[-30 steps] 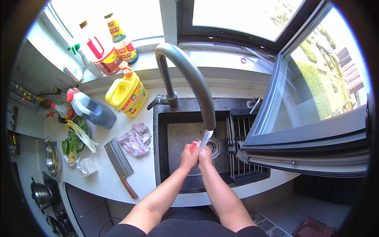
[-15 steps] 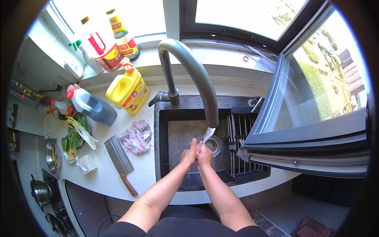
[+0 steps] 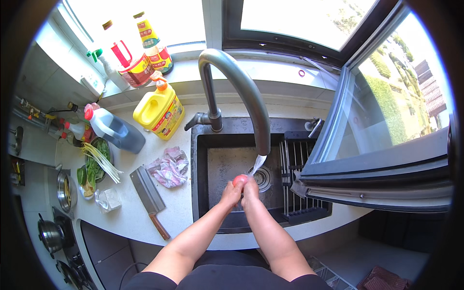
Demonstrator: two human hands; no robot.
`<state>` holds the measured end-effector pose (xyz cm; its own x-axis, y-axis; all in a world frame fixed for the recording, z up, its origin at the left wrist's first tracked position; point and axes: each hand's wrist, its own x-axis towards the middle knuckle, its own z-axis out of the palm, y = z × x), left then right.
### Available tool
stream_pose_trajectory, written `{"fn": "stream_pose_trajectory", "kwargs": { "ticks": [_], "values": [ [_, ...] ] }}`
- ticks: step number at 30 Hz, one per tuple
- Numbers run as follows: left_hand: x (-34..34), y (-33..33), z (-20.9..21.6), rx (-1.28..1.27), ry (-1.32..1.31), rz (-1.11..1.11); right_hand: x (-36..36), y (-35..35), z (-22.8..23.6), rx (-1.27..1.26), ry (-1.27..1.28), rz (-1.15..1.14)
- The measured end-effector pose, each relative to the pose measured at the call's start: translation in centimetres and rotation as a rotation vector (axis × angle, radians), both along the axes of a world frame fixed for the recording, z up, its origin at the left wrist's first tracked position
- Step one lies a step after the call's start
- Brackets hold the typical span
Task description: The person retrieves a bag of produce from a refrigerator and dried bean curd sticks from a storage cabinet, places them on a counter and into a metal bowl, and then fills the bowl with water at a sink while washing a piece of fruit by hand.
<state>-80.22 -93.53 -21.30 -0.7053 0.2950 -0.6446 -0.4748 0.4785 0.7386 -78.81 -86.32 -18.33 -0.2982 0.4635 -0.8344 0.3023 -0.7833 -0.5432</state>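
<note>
Over the dark sink (image 3: 195, 174), both my hands are closed around a round red tomato (image 3: 240, 180), just below the curved grey faucet (image 3: 261, 121). My left hand (image 3: 231, 193) grips it from the left. Against its right side presses my right hand (image 3: 250, 189), whose fingers are partly hidden. A stream of water (image 3: 257, 163) runs from the spout onto the hands and the tomato. Behind them shows the round drain (image 3: 262, 180).
Left of the sink lie a cleaver (image 3: 149, 192) and a crumpled cloth (image 3: 170, 166). Beyond stand a yellow jug (image 3: 162, 113) and a blue-capped-red bottle (image 3: 118, 133), near green vegetables (image 3: 99, 159). A drying rack (image 3: 295, 179) fills the sink's right side, under an open window (image 3: 377, 179).
My hands have turned the tomato, so more of its red top shows above the fingers. The left thumb, upright before, now lies lower along it. Water still runs.
</note>
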Motion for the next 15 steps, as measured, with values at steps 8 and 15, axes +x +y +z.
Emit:
{"fn": "stream_pose_trajectory", "kwargs": {
  "ticks": [8, 15],
  "values": [
    [-2.6, -0.3, 1.5, 0.233, -0.811, 0.101, 2.0, -0.5, -1.8, 0.299, 0.258, 0.159],
    [-0.1, 1.0, 0.8, 0.001, -0.250, 0.122, 2.5, -0.4, -4.1, 0.558, -0.005, 0.136]
  ]
}}
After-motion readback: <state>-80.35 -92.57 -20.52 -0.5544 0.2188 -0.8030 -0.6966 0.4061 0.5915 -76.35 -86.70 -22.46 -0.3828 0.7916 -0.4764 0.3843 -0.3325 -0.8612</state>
